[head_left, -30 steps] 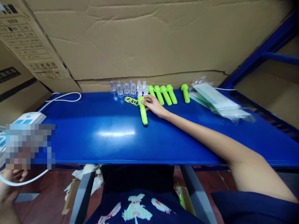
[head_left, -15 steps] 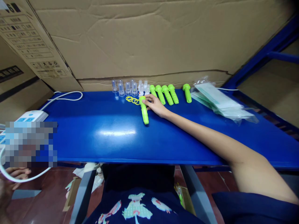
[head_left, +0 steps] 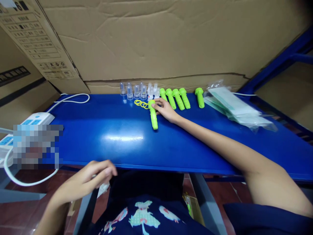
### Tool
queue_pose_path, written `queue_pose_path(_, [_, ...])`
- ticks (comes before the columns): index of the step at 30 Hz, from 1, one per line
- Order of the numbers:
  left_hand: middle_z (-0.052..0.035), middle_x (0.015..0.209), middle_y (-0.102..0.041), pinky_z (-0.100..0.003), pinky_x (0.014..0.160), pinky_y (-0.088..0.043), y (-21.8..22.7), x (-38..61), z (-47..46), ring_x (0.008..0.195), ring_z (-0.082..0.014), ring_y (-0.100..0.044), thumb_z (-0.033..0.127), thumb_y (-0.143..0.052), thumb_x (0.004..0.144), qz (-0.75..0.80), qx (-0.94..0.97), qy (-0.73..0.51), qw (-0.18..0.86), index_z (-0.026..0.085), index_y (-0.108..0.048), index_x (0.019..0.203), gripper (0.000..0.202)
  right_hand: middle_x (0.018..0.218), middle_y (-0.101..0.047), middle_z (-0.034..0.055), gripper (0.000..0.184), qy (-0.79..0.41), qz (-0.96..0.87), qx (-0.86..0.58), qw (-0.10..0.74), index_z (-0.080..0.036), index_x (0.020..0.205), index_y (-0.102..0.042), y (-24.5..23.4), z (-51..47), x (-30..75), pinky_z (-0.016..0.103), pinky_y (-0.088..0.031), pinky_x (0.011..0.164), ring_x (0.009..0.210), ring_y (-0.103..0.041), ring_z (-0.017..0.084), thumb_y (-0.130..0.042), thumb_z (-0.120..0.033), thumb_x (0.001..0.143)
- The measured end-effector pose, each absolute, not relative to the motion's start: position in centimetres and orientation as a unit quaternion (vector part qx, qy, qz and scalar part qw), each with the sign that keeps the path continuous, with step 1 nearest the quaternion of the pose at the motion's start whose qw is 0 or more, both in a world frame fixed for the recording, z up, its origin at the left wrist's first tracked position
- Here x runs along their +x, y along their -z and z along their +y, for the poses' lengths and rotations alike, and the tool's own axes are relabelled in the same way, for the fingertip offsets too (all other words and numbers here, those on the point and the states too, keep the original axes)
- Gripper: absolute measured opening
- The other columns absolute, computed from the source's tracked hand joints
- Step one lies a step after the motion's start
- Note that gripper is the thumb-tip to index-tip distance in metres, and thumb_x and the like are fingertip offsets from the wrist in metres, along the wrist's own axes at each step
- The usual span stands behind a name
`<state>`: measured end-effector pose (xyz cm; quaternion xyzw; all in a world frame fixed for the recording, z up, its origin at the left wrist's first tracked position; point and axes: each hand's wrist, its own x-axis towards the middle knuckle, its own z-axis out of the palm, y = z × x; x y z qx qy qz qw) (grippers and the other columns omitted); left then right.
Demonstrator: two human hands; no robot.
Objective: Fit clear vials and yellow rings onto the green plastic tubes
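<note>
My right hand (head_left: 166,109) pinches a lime-green toy flashlight (head_left: 154,117) by its wide head, thumb on top. The narrow handle points toward me and stays just above or on the blue table; I cannot tell which. Left of its head lie several thin yellow rings (head_left: 141,103). My left hand (head_left: 96,178) is at the table's front edge, fingers loosely bent, with nothing visible in it. Behind the right hand, several more lime-green flashlights (head_left: 178,99) lie in a row, and a single one (head_left: 200,98) rests further right.
Clear plastic caps (head_left: 137,92) stand in a group at the back, beside small whitish pieces (head_left: 156,89). Clear bags with pale sheets (head_left: 234,102) lie at the right. A white power strip (head_left: 41,120) with its cable is at the left. Cardboard (head_left: 156,42) walls the blue table (head_left: 80,133).
My left hand has risen from the lower left to the table's front edge. The right hand keeps its pinch on the flashlight. The view has shifted slightly.
</note>
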<state>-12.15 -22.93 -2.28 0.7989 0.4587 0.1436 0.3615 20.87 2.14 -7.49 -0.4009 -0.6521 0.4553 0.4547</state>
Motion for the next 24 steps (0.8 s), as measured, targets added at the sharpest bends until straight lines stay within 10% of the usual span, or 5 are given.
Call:
queue_pose_path(15, [-0.0140, 0.124, -0.061, -0.046, 0.106, -0.048, 0.2, 4.9, -6.6, 0.122, -0.0294, -0.058, 0.020, -0.045, 0.097, 0.338, 0.869, -0.360, 0.028, 0.018, -0.057, 0.118, 0.023, 0.115, -0.067, 0.0105, 0.058, -0.358, -0.641, -0.409, 0.541, -0.026, 0.108, -0.052, 7.8, 2.4, 21.4, 0.043, -0.063, 0.086, 0.111, -0.065, 0.028, -0.067, -0.073, 0.078])
queue_pose_path(24, [-0.0161, 0.140, -0.057, -0.046, 0.117, -0.038, 3.0, 4.5, 6.2, 0.136, -0.0298, -0.052, 0.042, -0.047, 0.102, 0.333, 0.841, -0.418, 0.088, 0.019, -0.052, 0.135, 0.041, 0.122, -0.064, 0.0121, 0.071, -0.388, -0.618, -0.411, 0.546, -0.026, 0.110, -0.046, 7.9, 2.5, 21.6, 0.041, -0.064, 0.074, 0.100, -0.071, 0.027, -0.067, -0.082, 0.072])
